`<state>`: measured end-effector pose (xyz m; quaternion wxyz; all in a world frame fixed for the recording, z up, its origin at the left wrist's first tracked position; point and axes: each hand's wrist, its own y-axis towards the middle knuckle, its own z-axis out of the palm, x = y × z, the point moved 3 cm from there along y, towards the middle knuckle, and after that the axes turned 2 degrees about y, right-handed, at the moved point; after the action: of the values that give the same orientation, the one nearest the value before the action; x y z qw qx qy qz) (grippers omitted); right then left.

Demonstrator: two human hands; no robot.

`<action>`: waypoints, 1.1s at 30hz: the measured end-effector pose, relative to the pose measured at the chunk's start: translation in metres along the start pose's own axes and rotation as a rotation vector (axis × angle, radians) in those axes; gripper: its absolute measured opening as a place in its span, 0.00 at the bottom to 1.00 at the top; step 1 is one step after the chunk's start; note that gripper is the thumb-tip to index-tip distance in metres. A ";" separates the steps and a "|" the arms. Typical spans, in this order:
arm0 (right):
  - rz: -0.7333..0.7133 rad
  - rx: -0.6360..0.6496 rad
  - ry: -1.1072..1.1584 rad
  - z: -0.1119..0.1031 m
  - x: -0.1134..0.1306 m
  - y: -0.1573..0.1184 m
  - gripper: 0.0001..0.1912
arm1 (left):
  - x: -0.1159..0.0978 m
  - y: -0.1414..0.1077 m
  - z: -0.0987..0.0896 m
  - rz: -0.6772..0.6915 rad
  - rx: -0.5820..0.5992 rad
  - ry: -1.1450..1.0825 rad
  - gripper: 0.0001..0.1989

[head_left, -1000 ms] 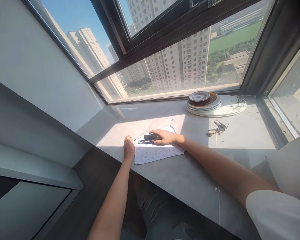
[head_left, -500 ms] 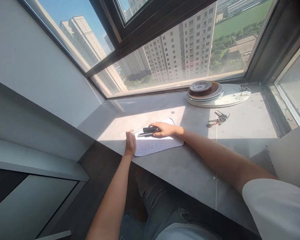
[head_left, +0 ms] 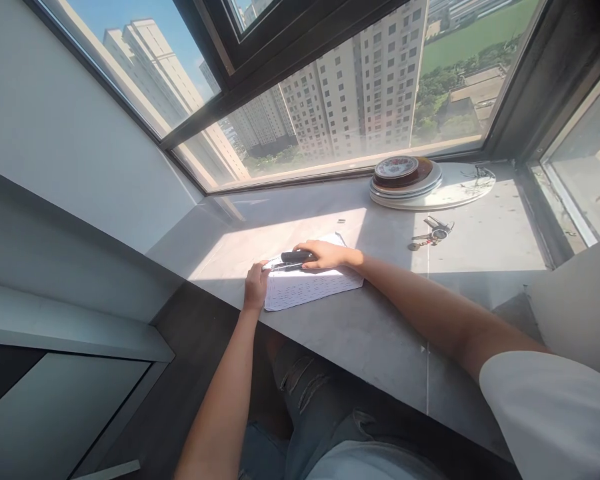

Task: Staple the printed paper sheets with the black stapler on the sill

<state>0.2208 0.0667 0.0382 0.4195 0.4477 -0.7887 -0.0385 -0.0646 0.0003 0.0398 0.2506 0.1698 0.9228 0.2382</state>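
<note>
A sheaf of written paper sheets (head_left: pixel 313 290) lies on the grey stone sill by its front edge. Over its upper left part is a black stapler (head_left: pixel 295 257), its nose pointing left. My right hand (head_left: pixel 327 255) is closed around the stapler's rear end from above. At the left edge of the sheets, my left hand (head_left: pixel 256 285) is closed, with its fingertips by the paper corner and close to the stapler's nose. What exactly the left fingertips pinch is partly hidden, but the paper edge runs into them.
Two small staple strips (head_left: pixel 341 221) lie behind the paper. A wristwatch (head_left: pixel 439 233) with a small charm rests further right. Stacked plates (head_left: pixel 405 183) stand by the window (head_left: pixel 330 100). The sill's front edge (head_left: pixel 340 373) runs above my knees.
The view has shifted slightly. My left fingertips are now nearer the stapler's nose. My right hand keeps its hold on the stapler, and the paper stays in place.
</note>
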 end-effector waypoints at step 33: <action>-0.008 0.092 0.070 -0.001 0.004 0.003 0.17 | -0.002 0.024 0.023 -0.263 0.194 -0.212 0.12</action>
<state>0.2185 0.0663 0.0429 0.4255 0.4708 -0.7727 0.0117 -0.0457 0.0276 0.0354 0.3578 0.0953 0.9242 0.0940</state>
